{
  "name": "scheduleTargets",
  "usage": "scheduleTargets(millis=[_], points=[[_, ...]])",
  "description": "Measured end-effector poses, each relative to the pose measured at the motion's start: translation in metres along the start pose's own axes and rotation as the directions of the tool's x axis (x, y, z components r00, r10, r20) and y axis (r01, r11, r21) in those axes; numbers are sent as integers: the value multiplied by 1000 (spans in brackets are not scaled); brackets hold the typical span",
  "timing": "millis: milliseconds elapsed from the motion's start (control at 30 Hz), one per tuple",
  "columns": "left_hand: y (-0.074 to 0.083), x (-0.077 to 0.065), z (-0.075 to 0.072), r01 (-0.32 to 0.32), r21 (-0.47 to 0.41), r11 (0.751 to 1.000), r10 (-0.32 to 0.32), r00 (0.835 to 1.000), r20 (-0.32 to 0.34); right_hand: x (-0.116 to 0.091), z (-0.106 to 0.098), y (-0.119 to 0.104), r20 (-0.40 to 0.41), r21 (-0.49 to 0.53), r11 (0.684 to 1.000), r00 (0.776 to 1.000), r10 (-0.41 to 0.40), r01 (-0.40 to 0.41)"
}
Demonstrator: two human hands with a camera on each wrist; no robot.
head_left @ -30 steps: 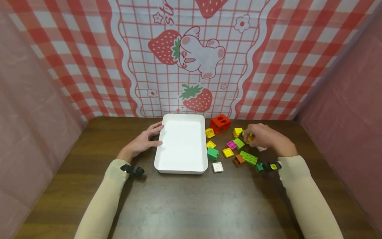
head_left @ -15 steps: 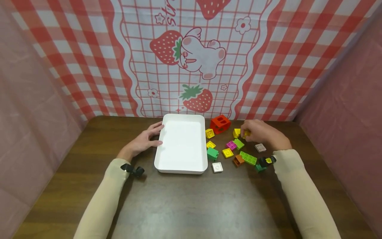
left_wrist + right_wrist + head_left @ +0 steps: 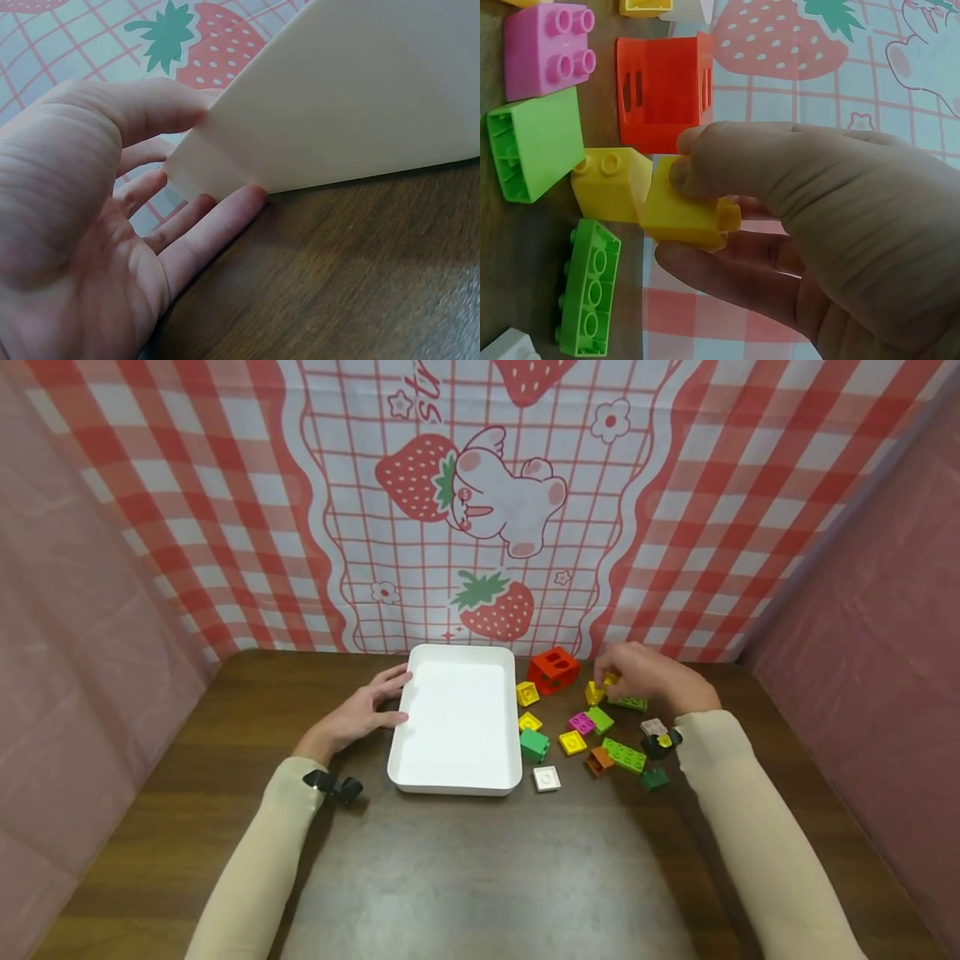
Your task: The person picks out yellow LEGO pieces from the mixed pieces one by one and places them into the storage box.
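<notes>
Right hand (image 3: 651, 677): shifted leftward since the earlier frame, pinching with thumb and fingers.
Yellow toy brick (image 3: 681, 215): in that pinch, right of frame centre, just beside a second yellow brick (image 3: 609, 189).
Left hand (image 3: 358, 717): loosely spread, touching the white tray (image 3: 456, 727) near frame centre.

Just left of the yellow toy block (image 3: 681, 214) in my right hand (image 3: 652, 678) stands a second yellow block (image 3: 604, 187), blocking a low slide; whether they touch I can't tell. The red block (image 3: 553, 671) stands beyond it, toward the tray. Strawberry-print cloth (image 3: 472, 527) walls off the back. Nearer me, the magenta block (image 3: 581, 723) and square lime block (image 3: 600, 720) bar the tabletop, but I could pass above them. The white tray (image 3: 457, 718) is open from above within its low rim; my left hand (image 3: 363, 708) takes up its left side.
</notes>
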State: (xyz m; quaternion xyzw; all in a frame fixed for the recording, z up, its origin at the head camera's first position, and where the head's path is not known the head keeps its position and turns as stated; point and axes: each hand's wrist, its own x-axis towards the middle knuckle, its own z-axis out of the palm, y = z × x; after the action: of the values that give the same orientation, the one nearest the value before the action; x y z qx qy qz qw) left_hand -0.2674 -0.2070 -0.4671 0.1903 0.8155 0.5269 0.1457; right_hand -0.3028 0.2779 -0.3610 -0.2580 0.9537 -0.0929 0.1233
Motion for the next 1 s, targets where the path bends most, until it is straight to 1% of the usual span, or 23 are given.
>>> scheduleTargets(millis=[233,500,700,833,1000], points=[[0,0,-2,-5,-1,1000,5,1000,1,14,-3,-7,10,-2,1000,1000,-2,2],[-2,0,-1,-1,-6,1000,1,1000,3,29,-4,-20,32,72,997,999,-23,21],[0,0,-1,5,-8,1000,-5,1000,0,39,-4,-30,41,106,994,999,-9,5],[-1,0,-1,12,-8,1000,-12,1000,-2,45,-3,-35,44,128,992,999,-28,22],[-3,0,-1,11,-5,1000,-11,1000,-2,53,-1,-43,33,119,992,998,-56,52]])
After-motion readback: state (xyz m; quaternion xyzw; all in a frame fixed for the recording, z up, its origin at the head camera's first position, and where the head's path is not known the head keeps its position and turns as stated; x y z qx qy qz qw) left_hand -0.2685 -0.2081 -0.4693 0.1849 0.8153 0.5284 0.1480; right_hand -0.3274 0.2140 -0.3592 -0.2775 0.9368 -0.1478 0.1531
